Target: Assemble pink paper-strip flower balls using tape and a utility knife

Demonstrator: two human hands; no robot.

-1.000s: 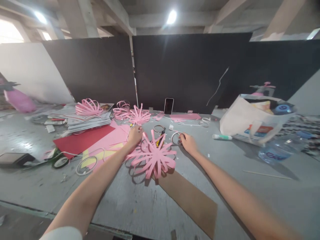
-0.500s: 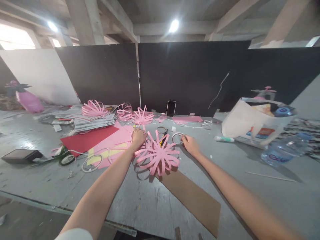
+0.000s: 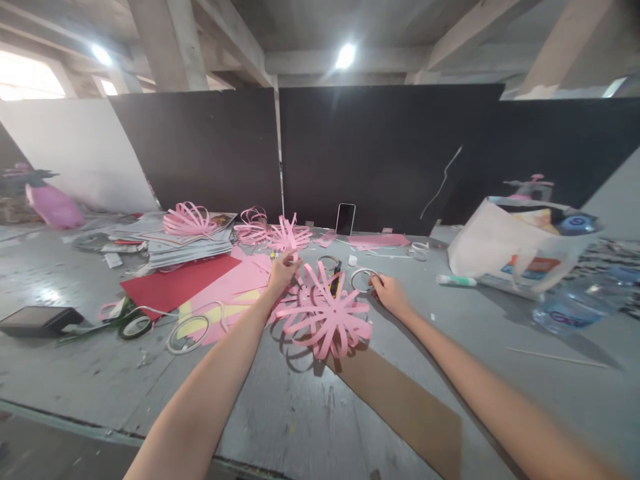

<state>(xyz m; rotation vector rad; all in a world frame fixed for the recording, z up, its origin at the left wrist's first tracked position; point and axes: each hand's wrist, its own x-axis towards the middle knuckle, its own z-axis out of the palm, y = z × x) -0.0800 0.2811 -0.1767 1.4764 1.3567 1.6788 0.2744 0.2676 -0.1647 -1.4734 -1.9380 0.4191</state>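
My right hand (image 3: 389, 293) is closed on the edge of a pale ring (image 3: 361, 281) at the middle of the table. Fingers pressed together, my left hand (image 3: 284, 270) is beside a pink strip; whether it grips the strip is too small to tell. Between my forearms lies a looped pink paper-strip ball (image 3: 334, 312), partly over a brown cardboard strip (image 3: 400, 407). A yellow and black cutter (image 3: 336, 279) shows just behind the ball. More pink strip shapes (image 3: 289, 233) stand beyond my left hand.
Red paper (image 3: 175, 283), pink and yellow sheets and a coiled cord (image 3: 187, 333) lie left. A stack of papers (image 3: 180, 243) sits behind them. On the right are a white bag (image 3: 493, 250), a plastic bottle (image 3: 575, 310) and a marker (image 3: 456, 281). A phone (image 3: 345, 219) leans on the black wall.
The view has shifted slightly, so the table things sit a little lower and further right. My left hand has lifted a little, its fingers now by a pink strip. My right hand still holds the ring.
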